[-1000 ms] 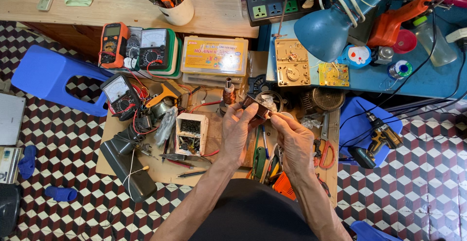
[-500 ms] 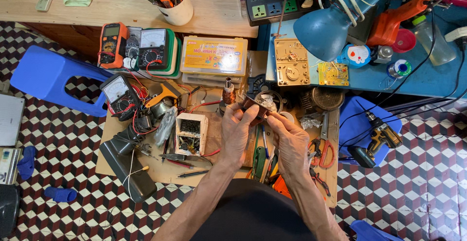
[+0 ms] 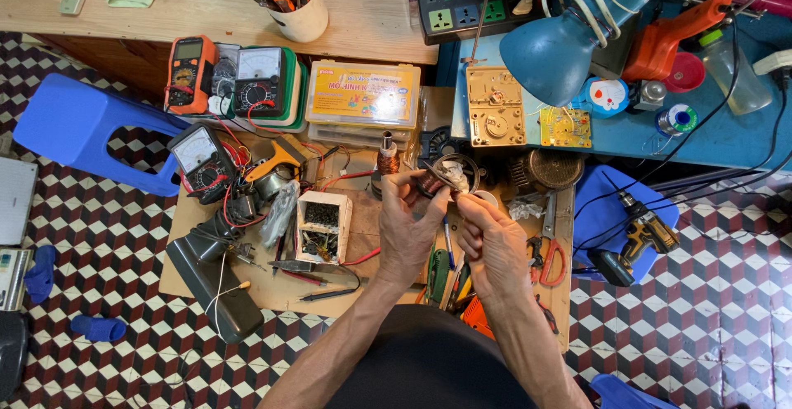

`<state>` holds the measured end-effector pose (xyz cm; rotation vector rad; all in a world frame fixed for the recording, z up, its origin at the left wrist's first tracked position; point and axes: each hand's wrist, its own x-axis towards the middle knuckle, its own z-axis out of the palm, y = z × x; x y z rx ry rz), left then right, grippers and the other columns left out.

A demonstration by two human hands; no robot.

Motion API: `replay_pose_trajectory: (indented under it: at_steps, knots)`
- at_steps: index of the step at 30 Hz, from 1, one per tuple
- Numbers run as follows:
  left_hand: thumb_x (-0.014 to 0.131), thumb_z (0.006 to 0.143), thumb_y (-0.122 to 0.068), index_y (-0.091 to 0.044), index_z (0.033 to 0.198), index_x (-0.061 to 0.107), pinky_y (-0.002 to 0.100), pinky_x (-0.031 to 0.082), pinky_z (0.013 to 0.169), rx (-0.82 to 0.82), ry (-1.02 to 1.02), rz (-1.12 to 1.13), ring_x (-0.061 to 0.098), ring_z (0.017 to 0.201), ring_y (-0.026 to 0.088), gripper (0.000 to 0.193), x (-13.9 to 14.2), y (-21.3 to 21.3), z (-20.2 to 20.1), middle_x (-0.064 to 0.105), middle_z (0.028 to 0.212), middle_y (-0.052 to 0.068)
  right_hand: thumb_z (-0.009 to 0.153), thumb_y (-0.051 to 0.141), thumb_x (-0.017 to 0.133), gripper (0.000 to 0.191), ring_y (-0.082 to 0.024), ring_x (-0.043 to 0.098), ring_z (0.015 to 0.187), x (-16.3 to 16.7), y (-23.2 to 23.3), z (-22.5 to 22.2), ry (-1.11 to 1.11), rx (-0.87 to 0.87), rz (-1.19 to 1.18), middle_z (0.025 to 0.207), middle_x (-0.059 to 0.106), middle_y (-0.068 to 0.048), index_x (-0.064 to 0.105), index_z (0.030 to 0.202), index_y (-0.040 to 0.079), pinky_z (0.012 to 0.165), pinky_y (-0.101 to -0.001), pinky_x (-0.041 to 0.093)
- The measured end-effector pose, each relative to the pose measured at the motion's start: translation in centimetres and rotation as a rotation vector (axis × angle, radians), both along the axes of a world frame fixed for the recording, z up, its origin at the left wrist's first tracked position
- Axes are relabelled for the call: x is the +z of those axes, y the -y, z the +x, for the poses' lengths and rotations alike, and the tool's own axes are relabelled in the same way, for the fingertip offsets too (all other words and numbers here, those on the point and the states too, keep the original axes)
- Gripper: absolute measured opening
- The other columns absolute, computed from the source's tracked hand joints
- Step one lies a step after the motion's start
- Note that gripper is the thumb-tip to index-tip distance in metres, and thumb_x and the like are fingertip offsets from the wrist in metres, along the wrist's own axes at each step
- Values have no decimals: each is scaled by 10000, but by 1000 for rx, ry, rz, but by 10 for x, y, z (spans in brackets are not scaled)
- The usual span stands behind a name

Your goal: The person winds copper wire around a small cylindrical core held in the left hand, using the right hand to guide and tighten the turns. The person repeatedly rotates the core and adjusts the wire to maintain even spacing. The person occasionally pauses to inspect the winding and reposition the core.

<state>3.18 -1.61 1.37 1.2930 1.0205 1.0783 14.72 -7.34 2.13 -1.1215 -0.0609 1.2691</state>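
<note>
While both hands stay raised as before, left hand (image 3: 410, 227) and right hand (image 3: 493, 240) pinch a copper coil (image 3: 435, 180) over the board's (image 3: 272, 289) middle.

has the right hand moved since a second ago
Yes, slightly. The right hand has shifted a little toward the left hand and the small coil part they hold, judged against the yellow parts box, which stays put.

A small copper-wound coil (image 3: 431, 183) with a dark ring, held above the cluttered board.
</note>
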Motion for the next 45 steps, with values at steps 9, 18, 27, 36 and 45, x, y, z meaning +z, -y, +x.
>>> replay_pose_trajectory:
  at_steps: [9,18,27,36,45]
  knots:
    - [712,992,-183,-50,1225,454,290,634,898,-113,-200,394,735,1036,211,372,-27,-15,-17,688,1079,100,872,102,695,102,-131,678,739,11,1,20,180,177,-30,818,735,-67,733,906,13,816,-253,572]
    - [757,961,-226,-50,1239,517,309,597,640,-175,-450,421,715,776,164,407,5,-53,-52,713,973,98,960,187,731,248,-136,450,611,58,1,29,515,467,-132,713,591,-61,794,1046,-37,558,-296,347]
    - [760,872,-233,-59,1229,573,284,591,779,-384,-181,-120,694,896,131,440,54,-39,-42,719,992,46,918,81,741,85,-81,529,678,144,-17,35,1328,413,249,798,634,0,757,979,23,595,-232,419]
    - [773,818,-257,-13,1279,577,249,647,771,-465,39,-364,735,869,102,557,42,-6,-33,733,962,46,951,46,752,102,-132,594,752,135,-41,33,1610,293,356,874,612,-41,738,1046,12,638,-297,492]
    - [781,820,-263,23,1279,568,256,647,792,-473,47,-347,742,895,117,581,32,-3,-29,737,1002,82,962,86,732,103,-132,616,721,104,-48,40,1525,298,269,863,625,-47,735,1041,20,627,-288,494]
